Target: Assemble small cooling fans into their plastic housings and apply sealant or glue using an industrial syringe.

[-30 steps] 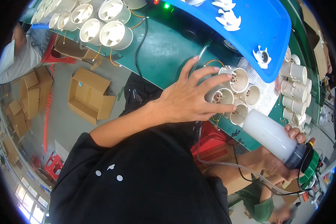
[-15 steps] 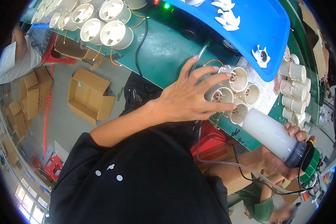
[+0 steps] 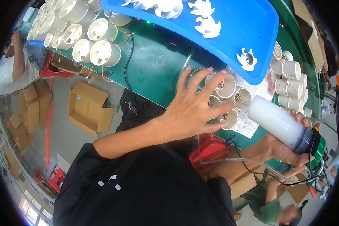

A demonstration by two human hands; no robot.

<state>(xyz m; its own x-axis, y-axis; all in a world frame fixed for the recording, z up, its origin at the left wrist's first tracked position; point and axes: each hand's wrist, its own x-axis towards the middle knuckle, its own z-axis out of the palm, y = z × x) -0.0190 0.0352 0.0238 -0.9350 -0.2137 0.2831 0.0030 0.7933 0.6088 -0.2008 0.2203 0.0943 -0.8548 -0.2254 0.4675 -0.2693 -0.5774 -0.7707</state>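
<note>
Spreads the fingers of the left hand (image 3: 193, 110) wide, back upward, over a cluster of white cups (image 3: 230, 83) with coppery cores (image 3: 220, 85); cannot tell about actual contact at the tips. Reaches with the left thumb across the mouth of the nearest cup, with the index toward the one beyond. Wraps the right hand (image 3: 284, 153) closed around the rear of a white bottle (image 3: 275, 119), fingers curled over the far side and thumb along the near side. Holds the bottle slanting, with its front end just beyond the left index tip and a thin nozzle (image 3: 245, 102) directed at the rightmost cup of the cluster. Behind the right fingers, a green cap (image 3: 319, 147); below the right wrist, a clear tube (image 3: 224, 161) curving toward that cap. Under the cups by the left fingertips, a printed sheet (image 3: 248, 130) on the green table (image 3: 154, 60). Beyond the left fingertips, a blue tray (image 3: 252, 32) with white fan wheels (image 3: 208, 27). Past the right fingers, stacked cups (image 3: 288, 87); far left of the left fingers, more cups (image 3: 108, 52), and on the floor an open cardboard box (image 3: 87, 101).
</note>
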